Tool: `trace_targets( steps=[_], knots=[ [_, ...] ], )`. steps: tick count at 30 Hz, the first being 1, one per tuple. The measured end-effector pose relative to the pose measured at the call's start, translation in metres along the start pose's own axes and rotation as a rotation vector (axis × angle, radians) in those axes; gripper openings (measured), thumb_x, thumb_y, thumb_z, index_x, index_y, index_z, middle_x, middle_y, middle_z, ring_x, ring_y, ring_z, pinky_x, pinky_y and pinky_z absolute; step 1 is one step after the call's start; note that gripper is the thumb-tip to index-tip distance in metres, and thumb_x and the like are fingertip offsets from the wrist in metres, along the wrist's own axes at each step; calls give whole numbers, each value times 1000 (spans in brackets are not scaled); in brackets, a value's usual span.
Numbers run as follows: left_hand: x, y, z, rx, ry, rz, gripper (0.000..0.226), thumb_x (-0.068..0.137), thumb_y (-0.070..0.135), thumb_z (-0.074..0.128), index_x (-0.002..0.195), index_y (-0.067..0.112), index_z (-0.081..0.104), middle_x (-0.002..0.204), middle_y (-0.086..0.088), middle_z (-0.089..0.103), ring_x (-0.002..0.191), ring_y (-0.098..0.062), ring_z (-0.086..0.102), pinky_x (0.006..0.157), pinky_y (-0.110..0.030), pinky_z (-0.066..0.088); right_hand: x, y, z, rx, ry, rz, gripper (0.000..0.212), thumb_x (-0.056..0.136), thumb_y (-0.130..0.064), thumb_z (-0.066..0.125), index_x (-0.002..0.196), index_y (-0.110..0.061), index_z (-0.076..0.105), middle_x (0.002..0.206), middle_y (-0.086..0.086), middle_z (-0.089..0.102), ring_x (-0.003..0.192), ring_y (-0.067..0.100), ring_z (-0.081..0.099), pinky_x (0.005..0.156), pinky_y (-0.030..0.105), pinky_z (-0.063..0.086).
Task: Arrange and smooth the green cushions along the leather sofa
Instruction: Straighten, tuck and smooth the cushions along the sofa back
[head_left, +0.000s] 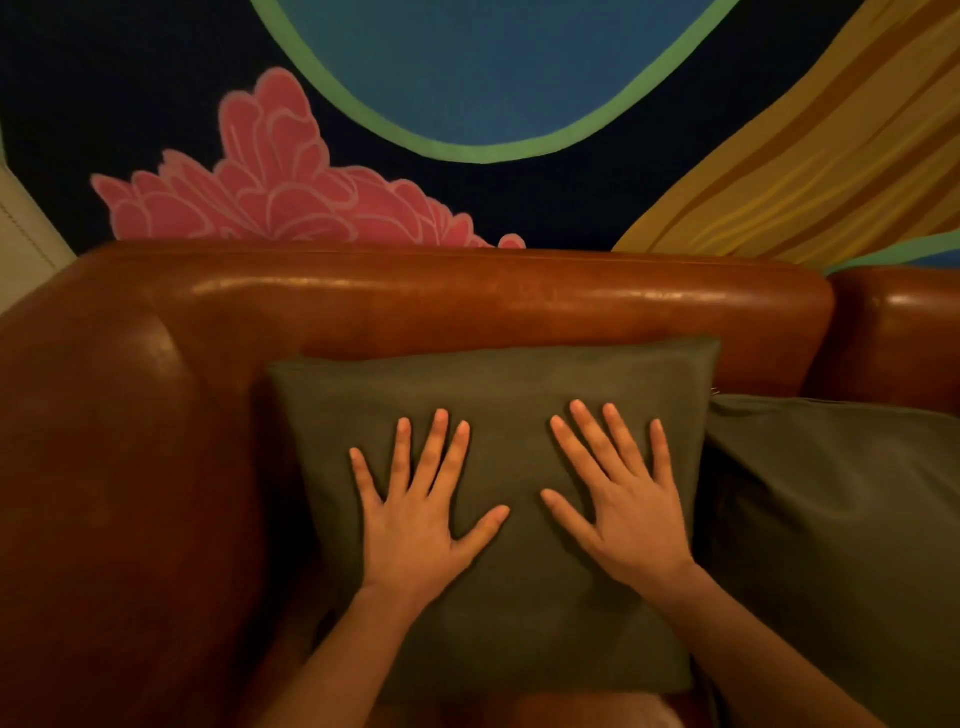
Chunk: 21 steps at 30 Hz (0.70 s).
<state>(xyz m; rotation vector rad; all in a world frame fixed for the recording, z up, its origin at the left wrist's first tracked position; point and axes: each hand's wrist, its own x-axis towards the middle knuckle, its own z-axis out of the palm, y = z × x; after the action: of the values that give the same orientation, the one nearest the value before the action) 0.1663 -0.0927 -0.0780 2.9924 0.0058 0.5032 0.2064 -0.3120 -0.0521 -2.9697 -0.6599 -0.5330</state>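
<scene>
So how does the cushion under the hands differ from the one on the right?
The middle cushion leans against the sofa back fully in view, with both hands flat on it; the right cushion is untouched and cut off by the frame. The middle one looks smooth, the right one faintly creased. Both are dark green.

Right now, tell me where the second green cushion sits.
In the head view, the second green cushion lies at the right, against the cushion under both flat hands, below the sofa back.
</scene>
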Motion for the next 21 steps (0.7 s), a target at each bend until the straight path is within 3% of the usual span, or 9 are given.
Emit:
trace_targets(
  steps=[3, 7, 10, 12, 16, 18, 21],
  knots=[
    [-6, -8, -7, 11, -23, -11, 88, 78, 80, 24, 150, 30, 12, 158, 3, 11, 146, -29, 7, 109, -67, 3, -10, 17, -8, -15, -44, 22, 64, 93, -66, 21, 150, -40, 13, 159, -11, 15, 147, 20, 10, 117, 51, 9],
    [-15, -36, -21, 58, -115, -177, 87, 76, 82, 12, 149, 35, 2, 158, 5, 0, 146, -30, -1, 107, -68, 0, -20, 27, -22, -13, -108, 167, 68, 90, -69, 15, 150, -37, 14, 158, -8, 14, 147, 21, 13, 117, 44, 10],
    [-18, -50, -29, -5, -209, -410, 85, 73, 85, 2, 142, 42, -20, 151, 11, -29, 144, -29, -18, 106, -69, -5, -27, 29, -25, 39, -149, 275, 79, 81, -78, 3, 148, -39, -6, 158, -12, -11, 146, 13, -12, 119, 41, -6],
    [-18, -50, -33, -139, -256, -555, 90, 67, 88, 6, 139, 46, -27, 145, 13, -42, 143, -33, -21, 106, -73, -1, -31, 28, -28, 167, -136, 357, 89, 77, -85, 11, 148, -36, -13, 156, -11, -25, 144, 11, -22, 118, 39, -7],
    [-10, -38, -40, -556, -250, -782, 102, 55, 91, 30, 133, 58, -27, 149, 5, -39, 144, -40, -7, 106, -72, 14, -31, 19, -34, 730, 61, 662, 116, 61, -74, 60, 152, -27, 5, 156, 5, 7, 144, 26, 12, 118, 43, 17],
    [-5, -33, -42, -669, -205, -828, 108, 50, 90, 41, 132, 62, -24, 154, -1, -29, 143, -44, 5, 108, -64, 21, -25, 19, -33, 924, 60, 753, 124, 50, -71, 71, 150, -28, 12, 152, 4, 22, 141, 25, 24, 116, 44, 25],
    [1, -30, -41, -727, -134, -851, 110, 48, 89, 48, 132, 64, -19, 158, -5, -11, 139, -45, 20, 108, -57, 27, -10, 30, -31, 1012, -30, 830, 126, 36, -72, 77, 141, -21, 33, 141, 3, 43, 130, 24, 43, 109, 48, 37]
  ],
)
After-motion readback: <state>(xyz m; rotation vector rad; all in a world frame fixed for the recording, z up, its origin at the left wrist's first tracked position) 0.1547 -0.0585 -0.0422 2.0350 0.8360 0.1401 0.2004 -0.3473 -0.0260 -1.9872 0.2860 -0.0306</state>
